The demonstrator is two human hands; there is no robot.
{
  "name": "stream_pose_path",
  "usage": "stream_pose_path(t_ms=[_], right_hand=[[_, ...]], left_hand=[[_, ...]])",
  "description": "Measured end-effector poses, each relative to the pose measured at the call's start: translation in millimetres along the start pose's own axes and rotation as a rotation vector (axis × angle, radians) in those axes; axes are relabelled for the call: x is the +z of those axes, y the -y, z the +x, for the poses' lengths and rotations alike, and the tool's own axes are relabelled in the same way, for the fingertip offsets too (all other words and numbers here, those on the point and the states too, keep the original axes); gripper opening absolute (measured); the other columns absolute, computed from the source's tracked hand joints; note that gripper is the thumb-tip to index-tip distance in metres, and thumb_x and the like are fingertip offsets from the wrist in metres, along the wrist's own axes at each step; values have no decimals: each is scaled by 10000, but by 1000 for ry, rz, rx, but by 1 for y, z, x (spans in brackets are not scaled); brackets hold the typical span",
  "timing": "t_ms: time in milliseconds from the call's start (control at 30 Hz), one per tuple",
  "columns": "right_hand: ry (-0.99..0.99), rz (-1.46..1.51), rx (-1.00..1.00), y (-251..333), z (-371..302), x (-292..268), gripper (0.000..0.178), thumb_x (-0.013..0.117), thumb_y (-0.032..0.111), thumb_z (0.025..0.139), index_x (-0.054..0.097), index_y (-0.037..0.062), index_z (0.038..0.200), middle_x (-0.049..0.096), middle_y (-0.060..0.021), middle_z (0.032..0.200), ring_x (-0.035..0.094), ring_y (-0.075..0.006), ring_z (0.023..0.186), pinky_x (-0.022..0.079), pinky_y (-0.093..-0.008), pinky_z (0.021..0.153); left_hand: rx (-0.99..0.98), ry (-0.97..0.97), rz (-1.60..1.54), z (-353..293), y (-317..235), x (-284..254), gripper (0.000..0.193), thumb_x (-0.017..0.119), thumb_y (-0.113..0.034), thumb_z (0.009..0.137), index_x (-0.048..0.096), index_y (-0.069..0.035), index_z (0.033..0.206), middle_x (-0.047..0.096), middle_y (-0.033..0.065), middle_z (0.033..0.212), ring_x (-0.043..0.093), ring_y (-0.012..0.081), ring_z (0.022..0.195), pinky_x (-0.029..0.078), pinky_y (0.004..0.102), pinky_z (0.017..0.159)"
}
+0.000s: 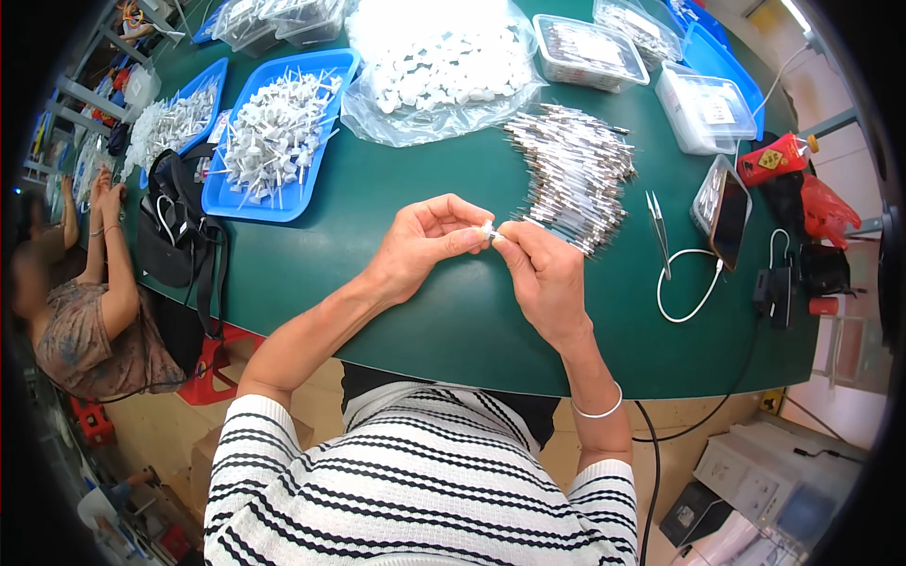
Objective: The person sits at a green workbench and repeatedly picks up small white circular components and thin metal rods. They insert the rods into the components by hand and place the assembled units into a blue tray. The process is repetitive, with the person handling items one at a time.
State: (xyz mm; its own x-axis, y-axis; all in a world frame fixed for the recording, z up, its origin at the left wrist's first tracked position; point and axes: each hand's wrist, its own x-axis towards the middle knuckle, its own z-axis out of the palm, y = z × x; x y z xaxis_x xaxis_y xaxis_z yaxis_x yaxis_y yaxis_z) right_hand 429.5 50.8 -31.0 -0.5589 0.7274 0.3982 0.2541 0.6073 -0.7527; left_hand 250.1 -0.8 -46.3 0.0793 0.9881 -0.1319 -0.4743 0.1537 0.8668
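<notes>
Over the green table my left hand (425,241) and my right hand (547,274) meet fingertip to fingertip. Between them is a small white part with a short metallic section (492,232). Thumb and forefinger of each hand pinch it, one from either side; fingers cover most of it, so its full shape is hidden. Just beyond my right hand lies a spread pile of thin metal-and-white rods (576,170). Farther left, a blue tray (213,196) holds many white stemmed pieces (274,137). A clear plastic bag (377,130) of small white caps (453,71) lies at the far middle.
Tweezers (659,231), a white cable (694,319) and a phone (729,222) leaning on a clear box lie to the right. Lidded plastic boxes (703,108) and a red bottle (774,158) stand behind. A black bag (170,226) and a co-worker (99,321) are at left.
</notes>
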Motion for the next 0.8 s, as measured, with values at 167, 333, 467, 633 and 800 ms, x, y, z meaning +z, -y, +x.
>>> stream_pose_path(t_ms=[167, 333, 467, 633, 800], right_hand=[[-84, -110, -128, 4, 3, 2, 66, 646, 33, 825, 617, -8, 868, 606, -112, 739, 592, -270, 623, 467, -354, 556], [-80, 46, -47, 2, 0, 3, 67, 649, 35, 833, 617, -11, 867, 585, -100, 708, 566, -244, 590, 441, -333, 532], [-47, 185, 92, 4, -3, 4, 69, 643, 54, 858, 618, -10, 861, 561, -85, 683, 526, -191, 552, 407, -299, 507], [-92, 182, 95, 1, -6, 11, 83, 641, 69, 874, 632, -11, 892, 574, -71, 682, 532, -146, 565, 420, -271, 528], [-85, 448, 185, -10, -6, 16, 101, 655, 51, 868, 645, -17, 943, 643, -66, 781, 610, -123, 705, 480, -245, 655]], left_hand=[[44, -8, -28, 0, -3, 4, 188, 654, -51, 861, 600, 9, 1030, 633, 63, 956, 584, 113, 851, 481, 248, 802], [62, 9, -19, -2, -6, 6, 159, 651, -29, 857, 608, 4, 1006, 617, 54, 966, 572, 101, 872, 475, 246, 808], [114, 70, -36, -2, -6, 5, 139, 643, -3, 855, 616, 7, 992, 596, 55, 997, 562, 103, 888, 470, 250, 813], [251, 86, 143, -2, -2, 2, 151, 637, 8, 856, 615, 18, 1005, 578, 64, 1006, 558, 117, 907, 468, 253, 813], [312, 47, 340, -1, -15, 5, 229, 672, -9, 834, 596, -3, 1050, 574, 58, 997, 552, 107, 910, 471, 247, 805]])
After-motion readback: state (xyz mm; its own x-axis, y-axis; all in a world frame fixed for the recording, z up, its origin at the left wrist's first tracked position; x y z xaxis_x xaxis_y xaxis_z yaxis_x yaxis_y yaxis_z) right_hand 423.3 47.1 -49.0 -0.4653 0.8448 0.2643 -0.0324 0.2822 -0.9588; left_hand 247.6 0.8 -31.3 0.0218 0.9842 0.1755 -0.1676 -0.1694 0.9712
